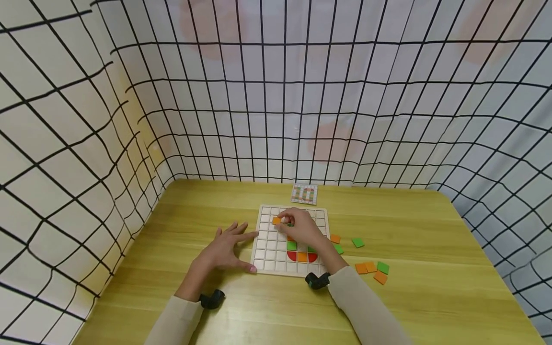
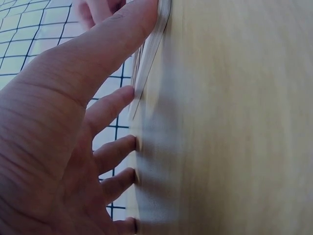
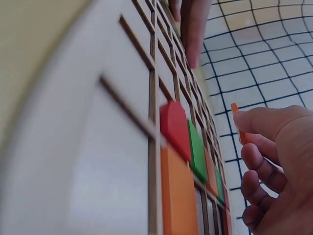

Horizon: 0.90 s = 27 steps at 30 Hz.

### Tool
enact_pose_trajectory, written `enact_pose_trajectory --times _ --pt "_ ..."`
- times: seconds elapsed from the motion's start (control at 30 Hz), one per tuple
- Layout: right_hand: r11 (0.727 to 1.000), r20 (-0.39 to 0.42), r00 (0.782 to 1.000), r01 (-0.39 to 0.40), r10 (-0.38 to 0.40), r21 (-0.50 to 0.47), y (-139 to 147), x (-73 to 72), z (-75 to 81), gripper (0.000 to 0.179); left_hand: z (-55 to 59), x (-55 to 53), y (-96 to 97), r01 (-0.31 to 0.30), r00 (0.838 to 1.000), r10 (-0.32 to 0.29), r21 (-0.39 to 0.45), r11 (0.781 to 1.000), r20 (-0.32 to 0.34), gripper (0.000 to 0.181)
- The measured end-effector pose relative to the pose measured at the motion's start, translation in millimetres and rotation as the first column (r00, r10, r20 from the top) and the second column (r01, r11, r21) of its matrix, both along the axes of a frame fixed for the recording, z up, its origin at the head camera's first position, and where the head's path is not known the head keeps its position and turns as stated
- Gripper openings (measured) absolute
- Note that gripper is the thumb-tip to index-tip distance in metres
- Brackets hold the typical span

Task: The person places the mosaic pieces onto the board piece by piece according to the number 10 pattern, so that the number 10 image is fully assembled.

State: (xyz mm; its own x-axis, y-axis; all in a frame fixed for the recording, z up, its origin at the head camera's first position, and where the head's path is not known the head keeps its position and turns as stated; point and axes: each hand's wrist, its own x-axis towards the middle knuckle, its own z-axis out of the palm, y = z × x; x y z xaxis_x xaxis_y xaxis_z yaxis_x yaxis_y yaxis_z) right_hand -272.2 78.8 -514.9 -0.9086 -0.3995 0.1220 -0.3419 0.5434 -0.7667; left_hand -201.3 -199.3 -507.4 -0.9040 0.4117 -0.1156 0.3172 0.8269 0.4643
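A white grid board [image 1: 264, 254] with square cells lies on the table. My left hand [image 1: 225, 248] is spread at its left side, thumb and index fingertip at the edge and the other fingertips down on the table in the left wrist view. Between thumb and fingers my right hand [image 1: 304, 227] pinches an orange square tile [image 1: 276, 221], held over the upper left part of the board. Set in the cells are red rounded tiles [image 1: 292, 256], an orange tile [image 1: 302, 257] and a green tile [image 1: 292, 246]; the right hand and forearm hide others.
Right of the board lie several loose tiles: orange ones [image 1: 361, 269] and green ones [image 1: 358, 242], some beside the right forearm. A small pattern card [image 1: 304, 194] lies behind the board. A black wire grid [image 1: 276, 100] before white sheeting borders the wooden table [image 1: 431, 287].
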Motion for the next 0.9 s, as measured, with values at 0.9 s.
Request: enact_pose_trajectory --times 0.9 --pt "0.982 0.022 0.992 0.118 -0.123 0.148 -47.1 -23.6 -9.5 0.024 2.1 -1.2 -0.5 0.001 1.0 -0.001 0.009 1.0 -0.006 0.101"
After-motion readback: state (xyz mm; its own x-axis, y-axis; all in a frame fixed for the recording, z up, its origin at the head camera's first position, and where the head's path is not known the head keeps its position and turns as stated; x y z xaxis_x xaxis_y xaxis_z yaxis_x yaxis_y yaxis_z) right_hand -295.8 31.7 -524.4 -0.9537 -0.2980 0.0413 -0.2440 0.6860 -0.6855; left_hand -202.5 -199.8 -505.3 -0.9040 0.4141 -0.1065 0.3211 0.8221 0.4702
